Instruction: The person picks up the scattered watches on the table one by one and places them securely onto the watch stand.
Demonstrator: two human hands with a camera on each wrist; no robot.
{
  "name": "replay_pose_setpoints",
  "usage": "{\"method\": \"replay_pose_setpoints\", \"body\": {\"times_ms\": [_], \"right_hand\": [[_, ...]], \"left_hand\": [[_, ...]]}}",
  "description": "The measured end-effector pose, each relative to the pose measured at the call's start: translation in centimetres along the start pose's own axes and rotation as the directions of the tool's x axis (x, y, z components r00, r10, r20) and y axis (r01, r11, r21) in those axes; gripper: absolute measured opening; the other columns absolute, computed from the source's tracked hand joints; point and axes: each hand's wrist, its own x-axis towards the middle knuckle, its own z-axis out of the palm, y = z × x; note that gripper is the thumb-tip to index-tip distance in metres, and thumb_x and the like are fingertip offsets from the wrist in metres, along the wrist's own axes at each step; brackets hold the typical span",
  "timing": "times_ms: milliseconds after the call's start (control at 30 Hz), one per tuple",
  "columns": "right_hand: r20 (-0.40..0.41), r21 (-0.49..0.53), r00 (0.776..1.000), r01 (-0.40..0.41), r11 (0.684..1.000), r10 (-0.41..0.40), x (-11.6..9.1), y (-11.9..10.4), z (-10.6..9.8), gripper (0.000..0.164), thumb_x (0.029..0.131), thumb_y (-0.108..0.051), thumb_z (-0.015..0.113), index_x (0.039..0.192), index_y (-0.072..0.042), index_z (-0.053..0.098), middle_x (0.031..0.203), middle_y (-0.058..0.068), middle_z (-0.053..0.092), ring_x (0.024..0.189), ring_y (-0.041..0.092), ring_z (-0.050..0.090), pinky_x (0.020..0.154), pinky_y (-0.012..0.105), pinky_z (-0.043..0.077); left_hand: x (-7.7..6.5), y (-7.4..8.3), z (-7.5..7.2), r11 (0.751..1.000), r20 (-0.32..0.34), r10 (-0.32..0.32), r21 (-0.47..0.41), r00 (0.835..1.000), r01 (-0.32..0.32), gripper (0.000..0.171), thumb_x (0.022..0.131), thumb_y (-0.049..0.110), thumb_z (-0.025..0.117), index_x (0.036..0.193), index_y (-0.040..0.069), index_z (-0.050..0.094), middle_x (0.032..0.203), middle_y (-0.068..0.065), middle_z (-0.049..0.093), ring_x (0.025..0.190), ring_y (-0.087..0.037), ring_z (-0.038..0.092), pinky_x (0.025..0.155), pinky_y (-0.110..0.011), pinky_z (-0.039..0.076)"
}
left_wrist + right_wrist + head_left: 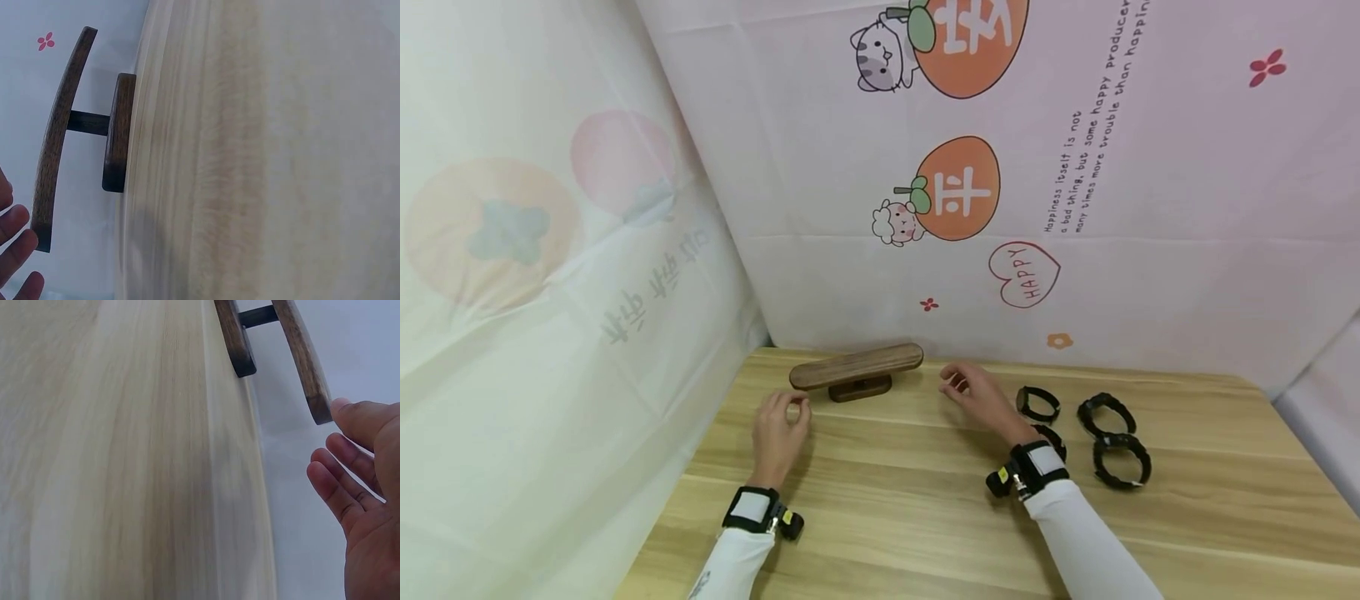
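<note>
A dark brown wooden stand (856, 367), with a long, slightly curved bar on a short post over a smaller base, stands near the table's back edge. The post (89, 122) shows plainly in the left wrist view. My left hand (780, 429) is just in front of the bar's left end, fingers loosely bent and holding nothing; whether a fingertip touches the bar I cannot tell. To the right of the stand is my right hand (981, 402), its fingers relaxed and nothing in its grasp. In the right wrist view its thumb (359, 419) appears close to the bar's end.
Several black wristwatches lie at the right of the table, among them one watch (1038, 405) beside my right hand, another (1107, 414) farther right and one (1122, 462) below that. My right wrist partly covers another. A printed cloth (850, 283) hangs behind the wooden table (880, 517).
</note>
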Motion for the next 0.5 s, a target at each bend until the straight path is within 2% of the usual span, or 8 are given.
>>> {"method": "replay_pose_setpoints", "body": {"times_ms": [233,500], "right_hand": [[0.009,0.086,0.999,-0.036,0.996,0.035,1.2,-0.3,1.2,0.026,0.100,-0.005,0.074,0.121,0.008,0.067,0.117,0.026,0.071,0.101,0.034,0.072,0.093,0.050,0.062],[-0.007,0.127,0.998,-0.063,0.990,0.065,2.0,-0.6,1.9,0.031,0.101,-0.005,0.073,0.128,0.007,0.065,0.126,0.026,0.065,0.115,0.041,0.068,0.099,0.055,0.060]], "left_hand": [[0.3,-0.3,0.1,1.000,-0.042,-0.001,0.018,0.999,0.001,0.013,0.091,0.003,0.080,0.103,0.003,0.075,0.099,-0.014,0.072,0.095,-0.035,0.068,0.084,-0.053,0.056],[0.5,0.0,0.4,1.000,-0.065,-0.030,0.004,0.997,0.030,0.016,0.093,0.003,0.080,0.108,-0.001,0.076,0.103,-0.018,0.072,0.100,-0.037,0.066,0.087,-0.052,0.056]]}}
